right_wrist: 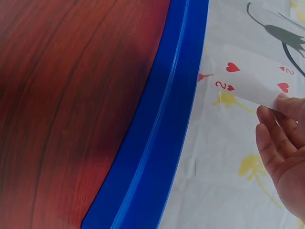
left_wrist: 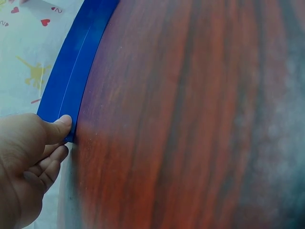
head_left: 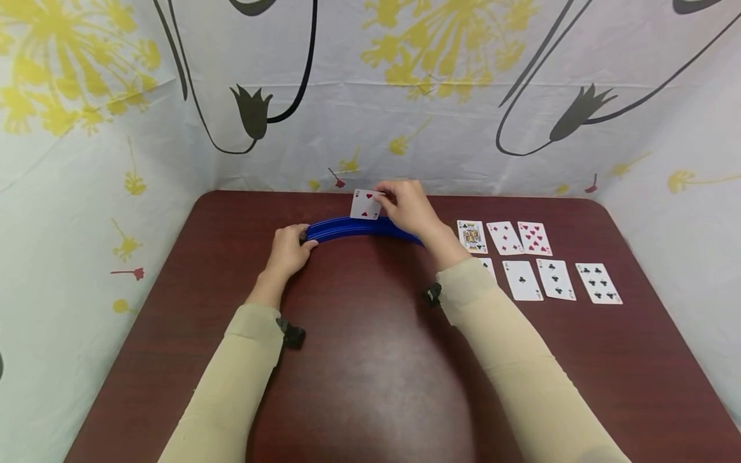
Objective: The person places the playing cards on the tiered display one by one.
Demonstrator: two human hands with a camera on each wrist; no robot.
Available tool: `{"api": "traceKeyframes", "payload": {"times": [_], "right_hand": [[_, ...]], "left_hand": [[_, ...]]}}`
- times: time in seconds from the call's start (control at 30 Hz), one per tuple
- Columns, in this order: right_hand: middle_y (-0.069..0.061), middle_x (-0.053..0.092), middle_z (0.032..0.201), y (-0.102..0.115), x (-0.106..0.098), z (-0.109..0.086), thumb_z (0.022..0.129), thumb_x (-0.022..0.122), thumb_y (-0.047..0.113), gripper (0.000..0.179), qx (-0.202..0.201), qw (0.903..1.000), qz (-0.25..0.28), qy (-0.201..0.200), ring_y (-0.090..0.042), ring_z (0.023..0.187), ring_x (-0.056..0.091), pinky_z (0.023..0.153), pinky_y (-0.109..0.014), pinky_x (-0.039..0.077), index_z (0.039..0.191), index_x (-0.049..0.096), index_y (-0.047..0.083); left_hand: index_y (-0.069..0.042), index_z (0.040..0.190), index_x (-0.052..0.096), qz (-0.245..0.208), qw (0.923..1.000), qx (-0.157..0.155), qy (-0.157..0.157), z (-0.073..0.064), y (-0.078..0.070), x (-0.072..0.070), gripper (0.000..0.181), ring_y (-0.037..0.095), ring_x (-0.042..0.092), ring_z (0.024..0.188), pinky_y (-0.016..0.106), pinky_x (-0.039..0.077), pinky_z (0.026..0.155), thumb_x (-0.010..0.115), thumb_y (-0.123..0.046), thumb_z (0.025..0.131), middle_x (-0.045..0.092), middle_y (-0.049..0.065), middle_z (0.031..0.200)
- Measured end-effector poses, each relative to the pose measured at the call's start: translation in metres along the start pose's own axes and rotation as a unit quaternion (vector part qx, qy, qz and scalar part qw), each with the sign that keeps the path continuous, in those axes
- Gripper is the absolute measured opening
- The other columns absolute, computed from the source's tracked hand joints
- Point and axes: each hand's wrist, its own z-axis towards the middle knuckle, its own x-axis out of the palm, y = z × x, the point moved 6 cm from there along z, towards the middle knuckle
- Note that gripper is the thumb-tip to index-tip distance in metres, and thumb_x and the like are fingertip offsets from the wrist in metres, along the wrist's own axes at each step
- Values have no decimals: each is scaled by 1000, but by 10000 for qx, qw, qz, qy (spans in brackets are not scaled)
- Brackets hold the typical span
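A curved blue card holder (head_left: 341, 227) lies across the far middle of the table. My left hand (head_left: 287, 249) grips its left end, the thumb (left_wrist: 61, 128) on top and the fingers curled beneath. Just above the holder, my right hand (head_left: 408, 204) pinches a two of hearts (head_left: 365, 204) by one edge between thumb and fingers. The card's face shows in the right wrist view, close beside the blue holder (right_wrist: 157, 112). The holder's right end is partly hidden behind my right hand and forearm.
Face-up cards lie in two rows on the right of the table (head_left: 359, 360). The far row has a king (head_left: 471, 236), a diamond card (head_left: 505, 238) and a heart card (head_left: 534, 238); the nearer row includes several clubs (head_left: 556, 279). A patterned cloth (head_left: 324, 128) hangs behind.
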Motion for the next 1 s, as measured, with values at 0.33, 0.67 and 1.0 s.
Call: {"api": "traceKeyframes", "payload": {"times": [0.33,0.67,1.0], "right_hand": [[-12,75,100,7,15,6,100,65,10,16,-53,9998,79,159,-21,84,69,77,-36,55,109,76,1],[-12,75,102,16,30,14,101,65,11,17,-207,9994,70,264,-21,87,69,79,-36,55,109,76,2],[-11,75,105,28,41,21,102,62,13,19,-300,9986,41,433,-20,89,70,81,-35,55,112,76,4]], "left_hand": [[6,139,57,29,10000,7,-32,1,2,0,45,37,59,121,49,48,103,67,-13,99,64,26,128],[6,138,58,129,9999,41,-83,3,1,1,45,37,61,120,49,48,103,68,-13,98,65,25,126],[7,137,58,113,9999,30,-85,4,1,0,45,36,62,118,48,48,103,68,-13,98,65,26,126]]}}
